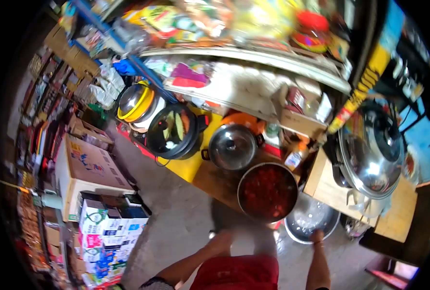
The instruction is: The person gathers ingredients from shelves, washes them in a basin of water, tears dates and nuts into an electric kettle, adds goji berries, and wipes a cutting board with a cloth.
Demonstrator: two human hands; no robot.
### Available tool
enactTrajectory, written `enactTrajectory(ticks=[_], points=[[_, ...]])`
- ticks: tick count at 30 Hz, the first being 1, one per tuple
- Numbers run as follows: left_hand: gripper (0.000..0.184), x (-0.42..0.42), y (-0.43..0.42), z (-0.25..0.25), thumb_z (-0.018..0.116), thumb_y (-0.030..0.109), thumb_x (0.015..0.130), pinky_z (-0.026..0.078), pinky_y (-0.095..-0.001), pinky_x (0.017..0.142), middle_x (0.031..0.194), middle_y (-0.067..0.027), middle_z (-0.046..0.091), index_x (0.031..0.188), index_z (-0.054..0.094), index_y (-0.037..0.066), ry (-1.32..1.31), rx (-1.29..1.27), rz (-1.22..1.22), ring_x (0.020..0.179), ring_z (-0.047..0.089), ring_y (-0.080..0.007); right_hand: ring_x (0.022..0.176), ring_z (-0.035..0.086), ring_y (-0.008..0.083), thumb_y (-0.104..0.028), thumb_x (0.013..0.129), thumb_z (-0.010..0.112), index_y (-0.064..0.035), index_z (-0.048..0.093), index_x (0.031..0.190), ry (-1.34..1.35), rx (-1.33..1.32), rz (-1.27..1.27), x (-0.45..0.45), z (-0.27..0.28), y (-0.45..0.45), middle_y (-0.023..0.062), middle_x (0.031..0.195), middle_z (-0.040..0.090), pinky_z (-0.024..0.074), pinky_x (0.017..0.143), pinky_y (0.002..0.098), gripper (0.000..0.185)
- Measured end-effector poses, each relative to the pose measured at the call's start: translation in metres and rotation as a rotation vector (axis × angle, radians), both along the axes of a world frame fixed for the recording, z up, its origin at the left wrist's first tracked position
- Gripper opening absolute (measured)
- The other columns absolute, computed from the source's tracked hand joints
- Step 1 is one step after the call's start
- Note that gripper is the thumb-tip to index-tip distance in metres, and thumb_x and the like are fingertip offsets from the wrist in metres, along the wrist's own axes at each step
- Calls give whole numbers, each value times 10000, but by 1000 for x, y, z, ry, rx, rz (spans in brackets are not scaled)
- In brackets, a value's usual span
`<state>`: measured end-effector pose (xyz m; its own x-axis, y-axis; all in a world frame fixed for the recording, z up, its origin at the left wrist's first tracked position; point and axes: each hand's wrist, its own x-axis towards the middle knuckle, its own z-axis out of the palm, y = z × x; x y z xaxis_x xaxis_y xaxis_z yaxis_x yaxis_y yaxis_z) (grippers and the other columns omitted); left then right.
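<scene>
Right hand [316, 236]: resting at the basin [294, 231] rim; level handling is looking wisest.
Left hand [220, 243]: hanging, blurred.
Both hands' opening, hold: we aren't managing to tell.

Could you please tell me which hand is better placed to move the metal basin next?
Probably the right hand: it is at the near rim of the metal basin, while the left hand is apart from it, farther left.
</scene>
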<state>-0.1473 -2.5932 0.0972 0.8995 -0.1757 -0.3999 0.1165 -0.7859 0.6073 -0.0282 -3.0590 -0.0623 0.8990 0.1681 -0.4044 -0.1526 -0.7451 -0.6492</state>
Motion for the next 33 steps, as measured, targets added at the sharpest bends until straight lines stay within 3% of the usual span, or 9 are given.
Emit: enactTrajectory(ticks=[1, 3, 8, 12, 14, 17, 19, 23, 33], points=[[207, -23, 31, -1, 547, 193, 872, 438, -414, 908, 979, -125, 601, 1017, 613, 61, 50, -86, 252, 1046, 526, -310, 749, 628, 307, -338, 823, 554, -65, 621, 1004, -60, -405, 265, -7, 8, 32, 151, 949, 630, 501, 644, 454, 335], [315, -61, 84, 7, 527, 310, 905, 457, -431, 863, 1106, -136, 560, 1082, 570, 53, 463, -706, 1009, 1026, 545, -276, 874, 604, 351, -282, 858, 520, -58, 579, 1074, 110, -303, 333, -17, 15, 166, 176, 1021, 609, 481, 772, 470, 317], [530, -122, 192, 89, 312, 497, 959, 411, -458, 947, 1217, -110, 508, 1247, 418, 65, 54, -1659, 1318, 1153, 475, -290, 902, 595, 313, -182, 875, 521, -47, 553, 1104, -256, 497, 1009, -93, 188, 555, 170, 1013, 599, 470, 794, 397, 268], [501, -264, 299, -16, 285, 469, 954, 345, -488, 1006, 1239, -133, 500, 1205, 457, 71, -1097, -1272, 1428, 1159, 461, -321, 890, 562, 310, -129, 833, 551, -80, 583, 1049, -493, 781, 1159, -220, 318, 736, 138, 971, 584, 445, 795, 381, 224], [473, -253, 351, 26, 294, 441, 951, 342, -490, 1009, 1245, -134, 498, 1184, 471, 70, -1314, -1696, 1366, 1153, 465, -322, 868, 540, 301, -135, 794, 583, -106, 614, 996, -614, 785, 1399, -243, 378, 792, 106, 942, 585, 425, 789, 382, 207], [413, -239, 395, 162, 335, 373, 927, 373, -483, 989, 1212, -151, 520, 1118, 515, 54, -1403, -2092, 1360, 1113, 496, -328, 906, 536, 271, -144, 762, 580, -93, 610, 940, -668, 867, 1727, -268, 396, 865, 74, 925, 590, 406, 831, 381, 187], [357, -259, 446, 148, 403, 321, 912, 407, -416, 956, 1132, -135, 555, 1108, 520, 47, -1455, -1803, 1392, 1070, 525, -296, 811, 546, 293, -143, 785, 603, -87, 612, 863, -484, 1091, 1638, -291, 397, 912, 76, 790, 597, 403, 801, 406, 96], [332, -281, 542, 142, 478, 337, 882, 419, -388, 945, 1100, -104, 575, 1073, 542, 73, -1547, -2110, 1362, 1046, 543, -257, 890, 543, 292, -154, 804, 591, -82, 588, 953, -642, 903, 1927, -300, 415, 1018, 82, 875, 591, 399, 883, 416, 165], [336, -313, 731, 158, 423, 292, 921, 448, -394, 910, 1084, -104, 591, 1116, 542, 45, -1876, -1683, 1710, 1017, 558, -246, 1213, 434, 315, -307, 876, 532, -68, 369, 1338, -572, 1034, 2611, -318, 399, 1265, 166, 1361, 376, 316, 1021, 468, 545]])
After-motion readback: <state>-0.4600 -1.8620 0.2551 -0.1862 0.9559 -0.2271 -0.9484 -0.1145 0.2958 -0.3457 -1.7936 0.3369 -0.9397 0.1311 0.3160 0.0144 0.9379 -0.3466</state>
